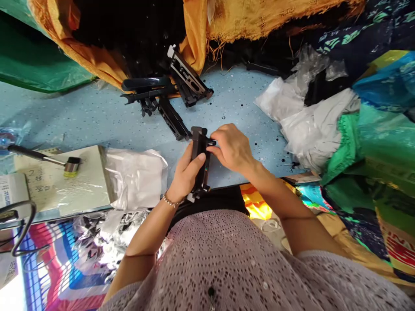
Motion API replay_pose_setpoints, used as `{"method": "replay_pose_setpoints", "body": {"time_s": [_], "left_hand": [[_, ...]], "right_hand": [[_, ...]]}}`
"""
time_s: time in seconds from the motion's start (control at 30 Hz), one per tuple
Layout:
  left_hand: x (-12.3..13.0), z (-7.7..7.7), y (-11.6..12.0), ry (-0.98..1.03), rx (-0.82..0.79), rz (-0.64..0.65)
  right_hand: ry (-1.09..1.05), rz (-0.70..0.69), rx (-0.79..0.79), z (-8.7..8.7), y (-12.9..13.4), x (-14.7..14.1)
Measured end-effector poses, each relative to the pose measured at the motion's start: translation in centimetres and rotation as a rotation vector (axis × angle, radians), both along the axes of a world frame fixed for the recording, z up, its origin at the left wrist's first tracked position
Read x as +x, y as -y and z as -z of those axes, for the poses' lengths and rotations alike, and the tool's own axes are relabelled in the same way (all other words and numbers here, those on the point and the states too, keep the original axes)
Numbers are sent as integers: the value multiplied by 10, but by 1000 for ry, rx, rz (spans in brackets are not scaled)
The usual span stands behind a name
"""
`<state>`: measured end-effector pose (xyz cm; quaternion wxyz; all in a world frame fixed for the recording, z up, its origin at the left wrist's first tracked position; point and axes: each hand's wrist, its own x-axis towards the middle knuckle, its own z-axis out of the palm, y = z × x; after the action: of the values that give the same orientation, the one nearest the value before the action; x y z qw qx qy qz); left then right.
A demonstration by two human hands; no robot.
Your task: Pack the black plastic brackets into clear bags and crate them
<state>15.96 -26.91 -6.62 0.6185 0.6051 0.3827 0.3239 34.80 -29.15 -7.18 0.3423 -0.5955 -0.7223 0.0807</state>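
My left hand [185, 176] is wrapped round a long black device [198, 149] with a wider block at its top end, the thumb pressed along its face. At the device's right side, the thumb and forefinger of my right hand [234, 147] pinch a small dark knob-like piece [212, 142]. Whether that piece is fixed to the device I cannot tell. Beyond my hands lie similar black parts: a slim folded one [173, 119] close by, another [147, 93] with arms sticking out, and a slotted frame [188, 75] with a light tip.
A blue speckled tabletop [233, 106] carries small black bits. On the left, a black-handled brush-like tool [71, 166] rests on a cream box [87, 183] beside clear plastic bags [136, 179]. White bags [304, 116] are heaped at right; an orange sack [253, 19] hangs over the back.
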Motion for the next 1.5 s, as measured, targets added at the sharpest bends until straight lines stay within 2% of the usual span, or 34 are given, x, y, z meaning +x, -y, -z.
{"method": "replay_pose_setpoints", "body": {"time_s": [0.07,0.13,0.23,0.33,0.43,0.5,0.6,0.67,0.73,0.8,0.87,0.93,0.97,1.03,1.1,1.17,1.23,1.3,1.33,1.4,1.5], "left_hand": [[-6,-1,-1,0,-89,-28],[-11,0,-2,5,-118,-114],[-14,0,-5,16,-126,-263],[-21,0,-8,8,-161,-333],[-40,4,-11,-134,-89,-362],[-54,9,-12,-382,18,-356],[-62,18,-3,-783,120,-223],[-57,24,6,-923,146,-112],[-48,30,11,-955,184,-45],[-43,32,9,-864,212,-59],[-43,31,-1,-614,178,-149],[-43,27,-14,-257,59,-227],[-41,24,-20,-82,-25,-228],[-36,18,-27,189,-185,-188],[-31,12,-27,292,-257,-174],[-29,6,-21,234,-189,-215],[-31,1,-13,85,-52,-235],[-34,-3,-6,-41,46,-216],[-36,-4,-4,-79,65,-200],[-38,-5,-1,-114,71,-180],[-37,-3,-1,-112,58,-227]], "right_hand": [[72,-75,14,6,-19,2],[69,-94,-3,8,-23,-6],[45,-182,31,7,1,-32],[82,-284,76,10,35,-55],[102,-338,-24,13,43,-63],[106,-337,-112,11,26,-61],[146,-117,-213,6,-25,-61],[206,29,-302,6,-65,-65],[238,82,-426,6,-97,-69],[144,77,-536,6,-113,-69],[-151,9,-624,2,-107,-66],[-556,-140,-754,-4,-83,-62],[-732,-227,-833,-7,-66,-62],[-875,-353,-937,-14,-33,-61],[-714,-330,-867,-21,-7,-59],[-378,-148,-618,-27,2,-55],[-90,17,-333,-32,-4,-49],[54,64,-154,-34,-21,-45],[76,52,-132,-34,-31,-44],[58,20,-201,-31,-45,-45],[-13,-31,-375,-25,-39,-51]]}}
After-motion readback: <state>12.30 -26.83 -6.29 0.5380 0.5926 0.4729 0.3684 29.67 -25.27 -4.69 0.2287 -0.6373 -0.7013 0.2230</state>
